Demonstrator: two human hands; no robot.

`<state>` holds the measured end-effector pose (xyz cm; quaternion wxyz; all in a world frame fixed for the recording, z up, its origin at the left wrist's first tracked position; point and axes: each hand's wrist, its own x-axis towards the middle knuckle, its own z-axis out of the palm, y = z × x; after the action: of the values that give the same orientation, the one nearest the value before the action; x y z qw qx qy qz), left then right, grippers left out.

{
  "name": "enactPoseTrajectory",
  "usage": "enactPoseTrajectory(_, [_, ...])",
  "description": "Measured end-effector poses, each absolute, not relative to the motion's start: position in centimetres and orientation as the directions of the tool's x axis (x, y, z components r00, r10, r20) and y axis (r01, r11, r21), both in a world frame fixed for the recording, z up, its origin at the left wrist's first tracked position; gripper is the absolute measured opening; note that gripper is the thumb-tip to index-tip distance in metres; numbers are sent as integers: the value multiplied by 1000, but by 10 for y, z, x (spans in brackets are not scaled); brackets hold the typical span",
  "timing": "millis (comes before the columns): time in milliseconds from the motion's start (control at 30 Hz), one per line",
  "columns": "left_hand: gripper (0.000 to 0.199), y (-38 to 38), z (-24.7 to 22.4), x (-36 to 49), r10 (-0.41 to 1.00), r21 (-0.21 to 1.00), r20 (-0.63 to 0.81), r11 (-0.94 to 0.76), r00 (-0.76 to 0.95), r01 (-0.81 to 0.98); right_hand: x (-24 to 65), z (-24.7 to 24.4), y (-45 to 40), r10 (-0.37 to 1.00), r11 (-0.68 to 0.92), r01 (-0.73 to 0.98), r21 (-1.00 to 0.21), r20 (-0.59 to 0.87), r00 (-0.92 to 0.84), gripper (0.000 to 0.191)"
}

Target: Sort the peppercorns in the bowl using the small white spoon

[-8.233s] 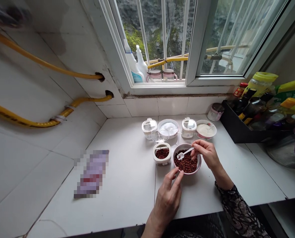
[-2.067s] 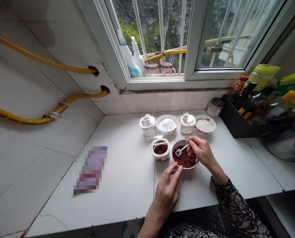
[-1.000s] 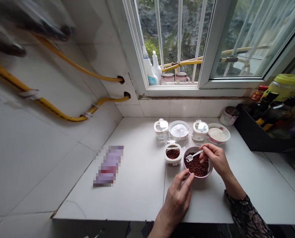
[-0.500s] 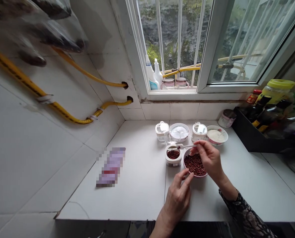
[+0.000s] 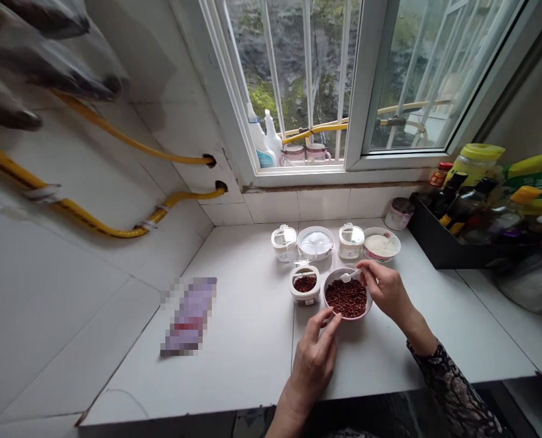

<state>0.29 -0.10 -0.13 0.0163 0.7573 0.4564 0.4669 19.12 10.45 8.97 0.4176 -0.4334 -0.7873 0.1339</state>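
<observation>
Over the far side of the bowl (image 5: 370,302), my right hand (image 5: 387,292) is closed on the handle of a small white spoon (image 5: 346,277). The spoon's head sits just above the small dark red grains (image 5: 346,299) that fill the bowl. At the bowl's near left rim are the fingertips of my left hand (image 5: 314,353), which steady it. Just left of the bowl stands a small white-rimmed seasoning jar (image 5: 305,298), its clear lid (image 5: 303,254) tilted up, with the same grains inside.
Behind stand two lidded jars (image 5: 283,243) (image 5: 351,241), a bowl of white grains (image 5: 315,243) and a bowl of paler contents (image 5: 382,246). A black bin of bottles (image 5: 448,243) lies right; a blurred purple packet (image 5: 189,316) lies left. A window (image 5: 298,85) is behind.
My right hand has brought the spoon from above the jar rightward and down over the bowl. My left hand stays at the bowl's rim. The camera view has shifted somewhat.
</observation>
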Motion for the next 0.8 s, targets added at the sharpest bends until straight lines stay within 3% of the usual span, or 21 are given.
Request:
enactPoseTrajectory(167, [53,0,0,2,690,423,705,-595,164,683,193,71,101,751,605,749,-271,506,-424,25])
enactPoseTrajectory(367, [54,1,0,2,682,406,713,-591,162,697,185,82,93,711,701,591,-398,443,-546,22])
enactPoseTrajectory(533, [53,1,0,1,689,387,702,-581,180,716,197,97,111,678,717,656,-234,452,-580,27])
enactPoseTrajectory(633, [54,1,1,1,681,376,708,-587,187,717,208,99,111,707,691,702,-170,361,-608,26])
enactPoseTrajectory(733, [55,1,2,2,676,371,712,-591,190,716,216,97,97,751,653,729,-206,303,-587,24])
enactPoseTrajectory(800, [56,2,1,2,671,367,718,-593,188,717,215,96,87,769,639,711,-293,283,-574,22])
